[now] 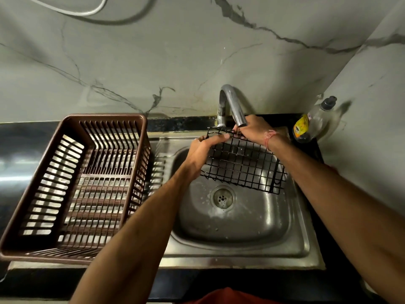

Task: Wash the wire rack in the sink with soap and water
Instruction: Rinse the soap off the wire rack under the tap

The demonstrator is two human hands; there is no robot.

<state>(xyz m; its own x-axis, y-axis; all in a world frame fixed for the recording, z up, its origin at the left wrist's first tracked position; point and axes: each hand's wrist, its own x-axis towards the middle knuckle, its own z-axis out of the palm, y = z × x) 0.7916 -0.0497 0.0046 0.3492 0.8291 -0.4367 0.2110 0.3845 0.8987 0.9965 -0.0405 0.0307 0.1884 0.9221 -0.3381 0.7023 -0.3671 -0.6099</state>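
Observation:
A black wire rack (pixel 243 165) is held tilted over the steel sink (pixel 238 218), just below the spout of the chrome tap (pixel 232 106). My left hand (pixel 203 152) grips the rack's left edge, fingers curled over the top wires. My right hand (pixel 254 128) holds the rack's far top edge right under the spout, a red thread around its wrist. The sink bowl is wet around the drain (pixel 223 197). I cannot tell whether water is running.
A brown plastic dish basket (pixel 72 183) sits on the drainboard left of the sink. A soap bottle with a dark cap (pixel 315 121) stands on the black counter in the back right corner. A marble wall rises behind.

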